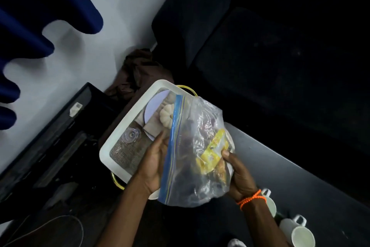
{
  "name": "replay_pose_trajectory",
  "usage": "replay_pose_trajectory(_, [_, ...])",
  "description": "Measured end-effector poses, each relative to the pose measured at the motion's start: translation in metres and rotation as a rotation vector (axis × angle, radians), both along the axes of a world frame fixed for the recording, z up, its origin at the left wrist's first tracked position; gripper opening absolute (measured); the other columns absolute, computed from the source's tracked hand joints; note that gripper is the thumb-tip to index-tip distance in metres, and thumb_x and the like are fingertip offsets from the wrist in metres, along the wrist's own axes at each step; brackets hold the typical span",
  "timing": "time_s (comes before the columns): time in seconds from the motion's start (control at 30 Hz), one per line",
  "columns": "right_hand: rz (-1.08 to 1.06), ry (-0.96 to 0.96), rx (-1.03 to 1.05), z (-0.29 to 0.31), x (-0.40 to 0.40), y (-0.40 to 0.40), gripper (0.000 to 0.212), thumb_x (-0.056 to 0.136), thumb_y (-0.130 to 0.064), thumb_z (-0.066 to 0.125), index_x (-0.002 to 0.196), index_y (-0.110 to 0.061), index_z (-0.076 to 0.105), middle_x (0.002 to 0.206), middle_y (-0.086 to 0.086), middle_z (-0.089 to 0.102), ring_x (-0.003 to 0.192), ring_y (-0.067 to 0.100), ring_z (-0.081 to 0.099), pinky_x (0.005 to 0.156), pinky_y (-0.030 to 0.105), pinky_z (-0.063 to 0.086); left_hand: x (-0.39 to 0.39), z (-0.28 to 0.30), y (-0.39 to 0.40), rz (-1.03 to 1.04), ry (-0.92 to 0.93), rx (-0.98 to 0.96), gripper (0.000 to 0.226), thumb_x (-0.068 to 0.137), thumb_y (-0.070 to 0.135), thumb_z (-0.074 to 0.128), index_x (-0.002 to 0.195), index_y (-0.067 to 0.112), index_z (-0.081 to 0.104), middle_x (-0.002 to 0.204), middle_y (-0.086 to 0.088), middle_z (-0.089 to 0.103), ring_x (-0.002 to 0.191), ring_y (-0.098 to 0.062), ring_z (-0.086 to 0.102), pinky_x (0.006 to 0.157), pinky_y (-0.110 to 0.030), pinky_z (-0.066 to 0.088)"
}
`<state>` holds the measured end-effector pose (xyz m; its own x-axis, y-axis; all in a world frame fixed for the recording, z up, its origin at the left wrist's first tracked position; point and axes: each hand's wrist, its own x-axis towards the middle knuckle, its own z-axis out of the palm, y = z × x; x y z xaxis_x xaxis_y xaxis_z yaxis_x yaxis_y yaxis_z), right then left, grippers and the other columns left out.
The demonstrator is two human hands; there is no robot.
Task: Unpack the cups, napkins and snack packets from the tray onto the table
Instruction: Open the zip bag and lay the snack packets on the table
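Over the white tray (112, 146), left of the grey counter (300, 176) where white cups (300, 232) stand, we hold the clear bag (192, 146) of snack packets (212, 152), its zip edge running lengthwise, left hand (154, 166) clasping that edge, right hand (238, 174) pinching the counter-side end.

The zip bag (192, 146) is held above the tray (112, 142), over its right part; two cups (298, 232) stand on the tabletop (300, 176), right of the tray.
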<state>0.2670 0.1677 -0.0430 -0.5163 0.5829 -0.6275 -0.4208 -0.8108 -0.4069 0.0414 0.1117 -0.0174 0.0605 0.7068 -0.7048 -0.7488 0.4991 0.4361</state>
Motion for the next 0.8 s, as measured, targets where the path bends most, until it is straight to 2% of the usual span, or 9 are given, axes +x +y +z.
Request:
replay_pose_trajectory(0.07, [0.012, -0.044, -0.01, -0.003, 0.011, -0.017, 0.063, 0.088, -0.022, 0.074, 0.143, -0.001, 0.053, 0.14, 0.03, 0.057, 0.126, 0.046, 0.059, 0.107, 0.061, 0.046, 0.004, -0.001, -0.003, -0.052, 0.041, 0.057, 0.056, 0.1, 0.057, 0.056, 0.132, 0.014, 0.071, 0.118, -0.01, 0.077, 0.102, -0.023, 0.076, 0.084, -0.037, 0.063])
replay_pose_trajectory(0.17, [-0.034, -0.229, -0.015, -0.016, 0.018, -0.042, 0.048, 0.096, -0.028, 0.067, 0.13, 0.005, 0.057, 0.129, 0.039, 0.055, 0.122, 0.052, 0.054, 0.112, 0.072, 0.033, 0.02, -0.002, -0.012, -0.172, 0.283, 0.042, 0.045, 0.082, 0.058, 0.073, 0.108, 0.022, 0.082, 0.096, 0.0, 0.078, 0.088, -0.016, 0.074, 0.074, -0.029, 0.061])
replay_pose_trajectory(0.27, [-0.002, -0.581, 0.072, -0.02, 0.013, -0.059, 0.046, 0.095, -0.035, 0.067, 0.132, -0.009, 0.061, 0.127, 0.028, 0.066, 0.119, 0.051, 0.061, 0.105, 0.07, 0.043, 0.041, -0.009, -0.023, -0.306, 0.548, 0.004, 0.043, 0.084, 0.059, 0.074, 0.091, 0.017, 0.074, 0.087, -0.007, 0.06, 0.088, -0.024, 0.061, 0.084, -0.045, 0.057])
replay_pose_trajectory(0.4, [0.033, -0.814, 0.233, -0.001, 0.015, -0.078, 0.064, 0.081, -0.069, 0.069, 0.129, -0.027, 0.064, 0.127, -0.008, 0.071, 0.121, 0.014, 0.066, 0.106, 0.046, 0.052, 0.074, -0.007, -0.033, -0.283, 0.371, -0.003, 0.034, 0.097, 0.044, 0.066, 0.093, 0.013, 0.082, 0.094, -0.008, 0.077, 0.09, -0.021, 0.075, 0.08, -0.034, 0.062])
replay_pose_trajectory(0.5, [0.067, -0.982, 0.407, 0.015, 0.022, -0.091, 0.092, 0.065, -0.082, 0.07, 0.14, -0.032, 0.053, 0.143, -0.011, 0.053, 0.131, -0.001, 0.052, 0.109, 0.033, 0.046, 0.099, -0.003, -0.032, -0.266, 0.182, -0.032, 0.034, 0.101, 0.031, 0.058, 0.112, 0.007, 0.08, 0.115, -0.021, 0.078, 0.1, -0.025, 0.076, 0.09, -0.036, 0.062])
replay_pose_trajectory(0.57, [0.108, -1.055, 0.52, 0.021, 0.024, -0.097, 0.095, 0.064, -0.076, 0.076, 0.141, -0.026, 0.052, 0.143, -0.007, 0.051, 0.132, 0.002, 0.05, 0.107, 0.028, 0.044, 0.113, 0.002, -0.028, -0.283, 0.088, -0.058, 0.037, 0.1, 0.028, 0.061, 0.117, -0.001, 0.075, 0.121, -0.026, 0.073, 0.104, -0.031, 0.073, 0.099, -0.044, 0.057])
replay_pose_trajectory(0.63, [0.075, -1.083, 0.502, 0.023, 0.026, -0.098, 0.071, 0.07, -0.056, 0.085, 0.127, -0.019, 0.064, 0.125, -0.004, 0.065, 0.116, 0.005, 0.062, 0.096, 0.027, 0.05, 0.122, 0.007, -0.023, -0.287, 0.135, -0.07, 0.039, 0.094, 0.029, 0.067, 0.114, -0.002, 0.076, 0.12, -0.028, 0.073, 0.104, -0.035, 0.07, 0.099, -0.047, 0.056])
replay_pose_trajectory(0.7, [-0.01, -1.183, 0.431, 0.025, 0.031, -0.094, 0.031, 0.078, -0.035, 0.085, 0.098, -0.013, 0.075, 0.093, 0.004, 0.075, 0.088, 0.014, 0.071, 0.077, 0.033, 0.055, 0.124, 0.009, -0.02, -0.274, 0.341, -0.049, 0.031, 0.091, 0.033, 0.071, 0.101, 0.007, 0.082, 0.105, -0.022, 0.079, 0.095, -0.032, 0.073, 0.094, -0.052, 0.058])
replay_pose_trajectory(0.8, [-0.126, -1.419, 0.379, 0.029, 0.053, -0.087, 0.016, 0.084, -0.02, 0.082, 0.08, -0.007, 0.075, 0.071, 0.011, 0.071, 0.072, 0.024, 0.069, 0.069, 0.033, 0.05, 0.113, 0.005, -0.022, -0.251, 0.774, -0.013, 0.019, 0.097, 0.032, 0.07, 0.086, 0.024, 0.084, 0.075, -0.004, 0.08, 0.068, -0.02, 0.074, 0.074, -0.05, 0.064])
